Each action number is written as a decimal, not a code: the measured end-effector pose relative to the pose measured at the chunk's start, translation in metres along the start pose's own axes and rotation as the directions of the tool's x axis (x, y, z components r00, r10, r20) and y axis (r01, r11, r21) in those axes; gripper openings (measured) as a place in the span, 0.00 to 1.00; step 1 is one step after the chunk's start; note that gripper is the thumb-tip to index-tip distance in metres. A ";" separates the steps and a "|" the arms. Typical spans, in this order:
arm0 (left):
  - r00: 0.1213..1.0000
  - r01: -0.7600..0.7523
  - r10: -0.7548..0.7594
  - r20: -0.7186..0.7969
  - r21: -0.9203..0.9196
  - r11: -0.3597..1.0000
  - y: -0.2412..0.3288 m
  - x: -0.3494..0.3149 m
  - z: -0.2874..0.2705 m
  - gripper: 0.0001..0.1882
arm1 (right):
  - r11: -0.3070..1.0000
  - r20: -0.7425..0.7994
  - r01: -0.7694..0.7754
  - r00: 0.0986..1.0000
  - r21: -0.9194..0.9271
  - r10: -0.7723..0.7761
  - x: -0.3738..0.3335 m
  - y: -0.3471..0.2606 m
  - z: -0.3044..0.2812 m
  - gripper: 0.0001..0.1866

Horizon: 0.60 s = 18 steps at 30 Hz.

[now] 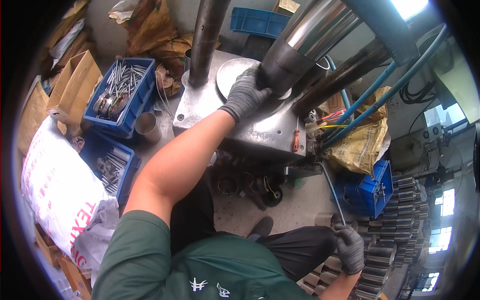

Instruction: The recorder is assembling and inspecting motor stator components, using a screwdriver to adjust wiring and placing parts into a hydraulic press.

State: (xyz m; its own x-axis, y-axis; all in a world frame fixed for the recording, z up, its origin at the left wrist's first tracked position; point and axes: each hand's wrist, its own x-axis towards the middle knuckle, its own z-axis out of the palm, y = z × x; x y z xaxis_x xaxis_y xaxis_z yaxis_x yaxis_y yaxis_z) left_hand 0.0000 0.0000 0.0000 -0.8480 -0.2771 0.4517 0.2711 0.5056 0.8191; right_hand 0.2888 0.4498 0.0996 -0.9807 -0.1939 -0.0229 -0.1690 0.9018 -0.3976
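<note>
My left hand (246,94), in a grey knit glove, reaches to the press and grips the lower side of a dark metal sleeve (286,64). Its thumb lies near the sleeve's bottom edge, and its fingertips are partly hidden. Above the sleeve rises the shiny steel ram (315,22). A round plate (231,75) sits under it on the steel press table (200,112). Low on the right, my right hand (350,248), gloved alike, is closed round the end of a thin lever rod (332,192) that runs up toward the press.
A screwdriver with an orange handle (296,140) lies on the table's right edge. Blue hoses (370,95) pass at right. Blue bins of metal parts (120,95) stand left, beside a white sack (60,185). Many metal cylinders (380,252) are stacked at lower right.
</note>
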 end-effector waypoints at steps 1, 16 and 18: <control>0.999 0.023 -0.023 0.030 -0.016 1.000 0.003 0.000 -0.002 0.42 | 1.000 -0.021 0.024 1.000 0.005 -0.024 0.000 0.005 0.001 0.07; 1.000 -0.024 0.024 0.004 0.006 1.000 -0.009 0.001 0.004 0.43 | 0.996 -0.001 0.031 1.000 -0.081 -0.032 0.003 -0.012 -0.003 0.08; 1.000 -0.011 0.011 0.021 -0.018 1.000 -0.008 0.001 0.003 0.43 | 0.993 0.001 0.066 0.998 -0.103 -0.066 0.003 -0.010 -0.004 0.08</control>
State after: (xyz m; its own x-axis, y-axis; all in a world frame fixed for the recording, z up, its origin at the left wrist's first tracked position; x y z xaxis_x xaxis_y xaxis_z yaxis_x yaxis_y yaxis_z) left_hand -0.0047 -0.0019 -0.0073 -0.8541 -0.2546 0.4534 0.2885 0.4934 0.8205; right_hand 0.2872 0.4412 0.1070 -0.9673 -0.2538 0.0023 -0.2426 0.9220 -0.3019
